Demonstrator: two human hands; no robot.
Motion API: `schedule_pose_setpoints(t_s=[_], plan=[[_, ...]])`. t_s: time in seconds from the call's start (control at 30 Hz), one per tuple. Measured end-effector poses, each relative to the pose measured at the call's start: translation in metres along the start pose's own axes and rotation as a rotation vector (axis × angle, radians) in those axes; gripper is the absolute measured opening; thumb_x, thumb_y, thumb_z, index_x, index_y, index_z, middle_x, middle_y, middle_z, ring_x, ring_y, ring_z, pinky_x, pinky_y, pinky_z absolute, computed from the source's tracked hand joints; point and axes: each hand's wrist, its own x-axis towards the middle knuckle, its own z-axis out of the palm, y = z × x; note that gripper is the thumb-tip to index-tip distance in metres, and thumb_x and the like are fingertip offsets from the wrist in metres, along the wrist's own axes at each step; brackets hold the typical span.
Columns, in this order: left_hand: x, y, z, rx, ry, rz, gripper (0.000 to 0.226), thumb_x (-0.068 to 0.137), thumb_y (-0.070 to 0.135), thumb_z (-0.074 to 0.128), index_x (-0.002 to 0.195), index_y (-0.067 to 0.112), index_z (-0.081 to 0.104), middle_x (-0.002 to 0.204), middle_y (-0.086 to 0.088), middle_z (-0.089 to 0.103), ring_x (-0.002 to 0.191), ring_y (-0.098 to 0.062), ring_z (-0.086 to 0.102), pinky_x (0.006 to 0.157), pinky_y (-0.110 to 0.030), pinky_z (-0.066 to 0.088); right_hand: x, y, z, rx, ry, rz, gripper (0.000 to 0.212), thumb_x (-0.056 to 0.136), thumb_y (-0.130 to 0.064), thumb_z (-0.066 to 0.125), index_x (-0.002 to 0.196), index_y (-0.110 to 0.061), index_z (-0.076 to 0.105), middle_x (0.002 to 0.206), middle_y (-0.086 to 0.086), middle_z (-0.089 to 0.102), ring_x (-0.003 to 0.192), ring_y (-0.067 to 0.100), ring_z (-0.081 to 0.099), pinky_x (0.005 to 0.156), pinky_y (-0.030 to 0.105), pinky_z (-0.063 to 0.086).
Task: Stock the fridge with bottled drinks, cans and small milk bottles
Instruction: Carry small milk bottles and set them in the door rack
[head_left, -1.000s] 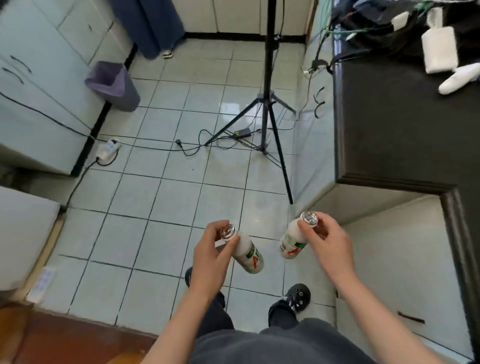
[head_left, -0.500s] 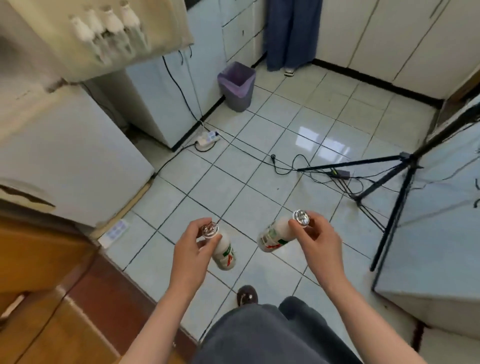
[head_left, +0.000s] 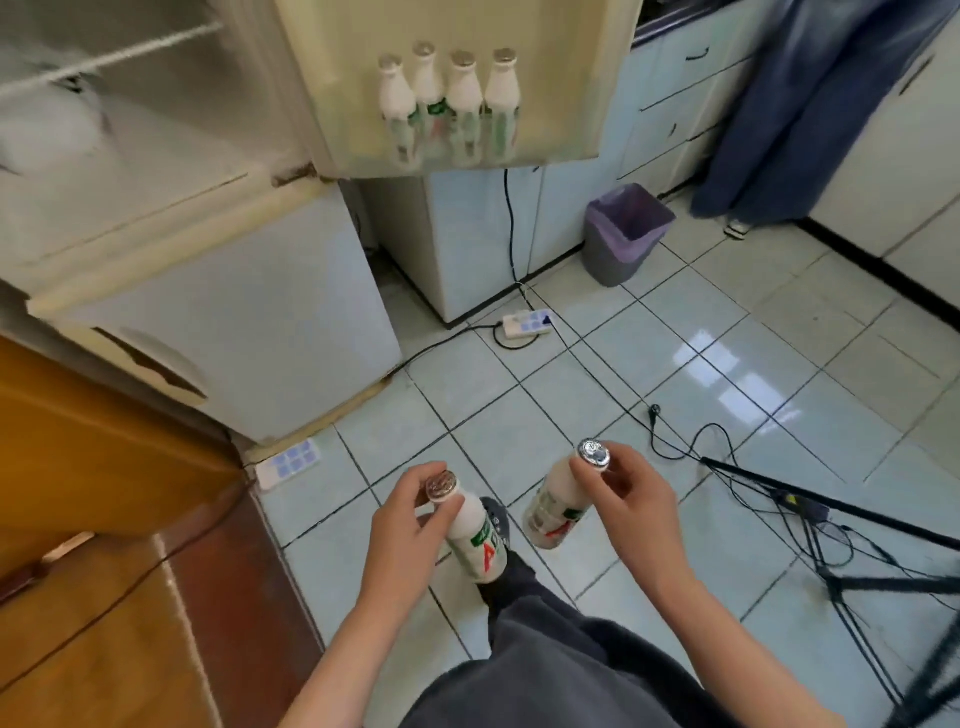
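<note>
White milk bottles sit low in the frame, one in each grip: the left hand (head_left: 410, 519) curls its fingers and thumb round the neck of the left bottle (head_left: 478, 540) at lower centre. The right hand (head_left: 634, 499) pinches the foil cap of the right bottle (head_left: 556, 509) just beside it, and both bottles tilt above the tiled floor (head_left: 675, 322). Four more small milk bottles (head_left: 449, 98) stand upright in a row in the shelf of the open fridge door (head_left: 566, 135) at top centre, while a purple-lined bin (head_left: 626, 234) and a power strip (head_left: 527, 322) sit on the floor below and to the right of it.
</note>
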Motion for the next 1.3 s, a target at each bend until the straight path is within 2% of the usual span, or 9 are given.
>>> schedule_pose_setpoints(t_s=[0.2, 0.43, 0.53, 0.67, 0.8, 0.93, 1.03, 1.13, 1.3], plan=[[0.144, 0.061, -0.038, 0.045, 0.052, 0.096, 0.035, 0.088, 0.012, 0.064, 0.097, 0.044, 0.053, 0.100, 0.020, 0.060, 0.091, 0.016, 0.054, 0.067, -0.002, 0.043, 0.128, -0.068, 0.048, -0.015, -0.111, -0.111, 0.013, 0.078, -0.046, 0.061, 0.090, -0.043, 0.062, 0.089, -0.022, 0.067, 0.084, -0.002, 0.063, 0.070, 0.021, 0.052], [0.241, 0.122, -0.072, -0.036, 0.229, 0.234, 0.037, 0.087, 0.012, 0.064, 0.102, 0.044, 0.053, 0.101, 0.025, 0.060, 0.094, 0.012, 0.057, 0.071, -0.005, 0.046, 0.232, -0.143, 0.082, -0.052, -0.076, -0.275, 0.012, 0.076, -0.047, 0.062, 0.087, -0.043, 0.060, 0.082, -0.017, 0.067, 0.080, 0.002, 0.063, 0.070, 0.027, 0.054], [0.270, 0.142, -0.088, -0.085, 0.248, 0.292, 0.039, 0.087, 0.012, 0.063, 0.103, 0.046, 0.054, 0.101, 0.034, 0.061, 0.095, 0.010, 0.059, 0.072, -0.004, 0.045, 0.264, -0.174, 0.092, -0.038, -0.029, -0.347, 0.009, 0.076, -0.050, 0.060, 0.083, -0.046, 0.059, 0.084, -0.021, 0.065, 0.081, 0.003, 0.062, 0.068, 0.021, 0.051], [0.318, 0.176, -0.109, -0.125, 0.254, 0.412, 0.038, 0.087, 0.013, 0.064, 0.106, 0.044, 0.055, 0.102, 0.027, 0.063, 0.097, 0.007, 0.060, 0.077, -0.006, 0.044, 0.299, -0.218, 0.100, -0.020, 0.061, -0.434, 0.015, 0.077, -0.053, 0.058, 0.088, -0.043, 0.059, 0.084, -0.024, 0.064, 0.079, 0.000, 0.061, 0.065, 0.011, 0.047], [0.364, 0.214, -0.124, -0.201, 0.295, 0.562, 0.034, 0.084, 0.022, 0.062, 0.110, 0.042, 0.054, 0.107, 0.028, 0.062, 0.102, 0.005, 0.060, 0.084, -0.009, 0.045, 0.334, -0.264, 0.102, 0.031, 0.238, -0.507, 0.030, 0.078, -0.054, 0.057, 0.094, -0.029, 0.062, 0.080, -0.024, 0.064, 0.074, -0.003, 0.059, 0.063, 0.006, 0.043], [0.411, 0.247, -0.132, -0.178, 0.360, 0.685, 0.034, 0.084, 0.031, 0.059, 0.113, 0.048, 0.051, 0.110, 0.034, 0.058, 0.105, 0.005, 0.057, 0.089, -0.012, 0.043, 0.370, -0.303, 0.103, 0.075, 0.414, -0.536, 0.019, 0.084, -0.046, 0.058, 0.092, -0.029, 0.057, 0.077, -0.032, 0.060, 0.072, -0.011, 0.057, 0.062, 0.001, 0.039], [0.443, 0.261, -0.135, -0.100, 0.345, 0.705, 0.035, 0.085, 0.034, 0.056, 0.112, 0.056, 0.048, 0.113, 0.036, 0.055, 0.109, 0.001, 0.056, 0.096, -0.022, 0.043, 0.394, -0.320, 0.107, 0.077, 0.493, -0.541, 0.021, 0.084, -0.048, 0.058, 0.094, -0.031, 0.055, 0.077, -0.026, 0.060, 0.074, -0.010, 0.057, 0.064, 0.002, 0.039], [0.470, 0.258, -0.134, -0.032, 0.293, 0.696, 0.033, 0.088, 0.028, 0.055, 0.117, 0.043, 0.052, 0.118, 0.016, 0.058, 0.112, -0.011, 0.056, 0.099, -0.039, 0.046, 0.414, -0.319, 0.115, 0.041, 0.489, -0.514, 0.020, 0.084, -0.050, 0.058, 0.094, -0.033, 0.054, 0.081, -0.022, 0.061, 0.078, -0.002, 0.060, 0.070, 0.011, 0.044], [0.497, 0.242, -0.123, -0.022, 0.176, 0.627, 0.034, 0.088, 0.020, 0.054, 0.113, 0.044, 0.051, 0.116, 0.017, 0.057, 0.111, -0.004, 0.055, 0.097, -0.024, 0.044, 0.437, -0.309, 0.127, -0.037, 0.518, -0.519, 0.014, 0.084, -0.051, 0.056, 0.089, -0.041, 0.048, 0.076, -0.021, 0.058, 0.076, 0.001, 0.058, 0.067, 0.015, 0.042]])
